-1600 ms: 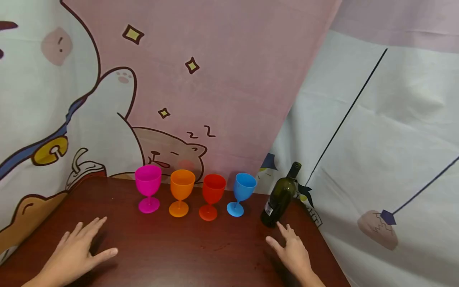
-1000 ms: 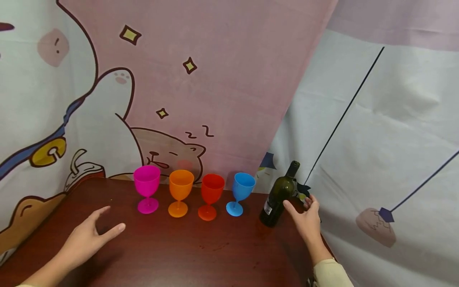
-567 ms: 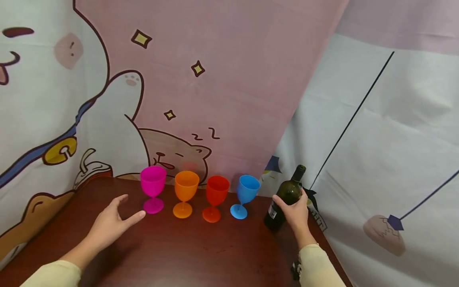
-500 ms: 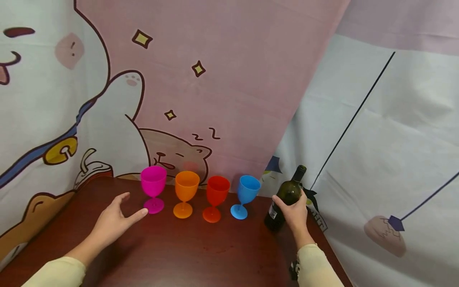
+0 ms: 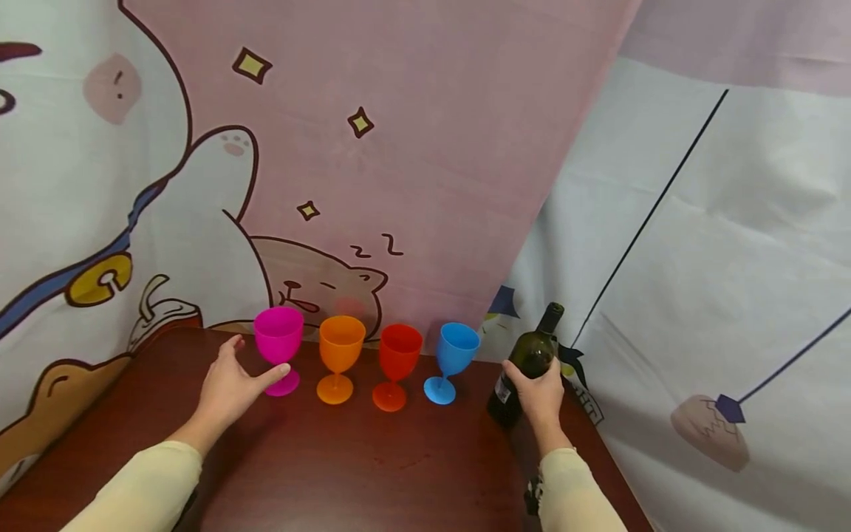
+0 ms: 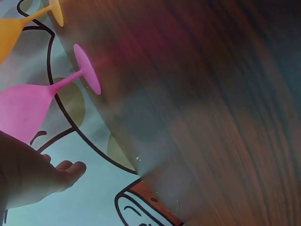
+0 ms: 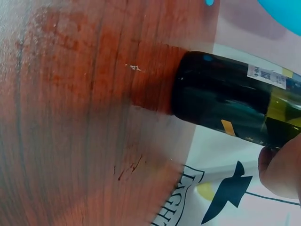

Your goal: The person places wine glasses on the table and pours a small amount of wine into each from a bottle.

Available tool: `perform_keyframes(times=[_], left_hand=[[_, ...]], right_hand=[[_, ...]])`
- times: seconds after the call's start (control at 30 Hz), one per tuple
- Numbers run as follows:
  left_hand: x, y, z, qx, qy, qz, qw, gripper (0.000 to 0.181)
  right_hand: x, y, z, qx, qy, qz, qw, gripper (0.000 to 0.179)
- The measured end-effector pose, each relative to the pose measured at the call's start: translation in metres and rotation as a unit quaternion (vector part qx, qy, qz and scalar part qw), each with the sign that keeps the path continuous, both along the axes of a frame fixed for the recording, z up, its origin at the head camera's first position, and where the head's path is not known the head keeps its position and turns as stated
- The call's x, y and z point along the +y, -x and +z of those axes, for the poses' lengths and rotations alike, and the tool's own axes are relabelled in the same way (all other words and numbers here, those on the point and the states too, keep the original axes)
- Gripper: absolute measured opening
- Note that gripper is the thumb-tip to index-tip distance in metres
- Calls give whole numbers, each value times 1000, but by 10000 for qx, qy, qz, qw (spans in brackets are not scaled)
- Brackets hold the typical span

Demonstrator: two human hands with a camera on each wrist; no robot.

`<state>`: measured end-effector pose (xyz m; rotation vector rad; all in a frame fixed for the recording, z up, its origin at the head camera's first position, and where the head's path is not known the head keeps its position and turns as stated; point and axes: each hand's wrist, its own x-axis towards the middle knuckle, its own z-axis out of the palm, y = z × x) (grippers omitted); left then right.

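My right hand grips a dark green wine bottle round its body at the table's right side. In the right wrist view the bottle shows its base at the wood, a small label and one curled finger. My left hand is beside the magenta goblet, thumb and fingers spread apart with the thumb overlapping the stem area. In the left wrist view that goblet stands just past my fingers.
An orange goblet, a red goblet and a blue goblet stand in a row between my hands. Under them is a dark wooden table. A printed cloth hangs close behind its far edge.
My right hand has come up to the bottle and taken hold of it. My left hand has moved forward and right to the magenta goblet. The goblets stay in place.
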<state>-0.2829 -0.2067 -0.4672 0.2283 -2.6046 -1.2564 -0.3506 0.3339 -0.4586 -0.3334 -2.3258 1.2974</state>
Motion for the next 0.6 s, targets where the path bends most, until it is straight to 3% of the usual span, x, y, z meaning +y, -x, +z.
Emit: perform_keyframes(times=[0.33,0.6], left_hand=[[11,24,-4,81,-463,199,9987,137],[18,34,-13,104,-821,379,9958,135]], right_hand=[[-1,-1,2,27,47,-37,10000,106],[-1,-3,-4,20,154,18,9999,104]])
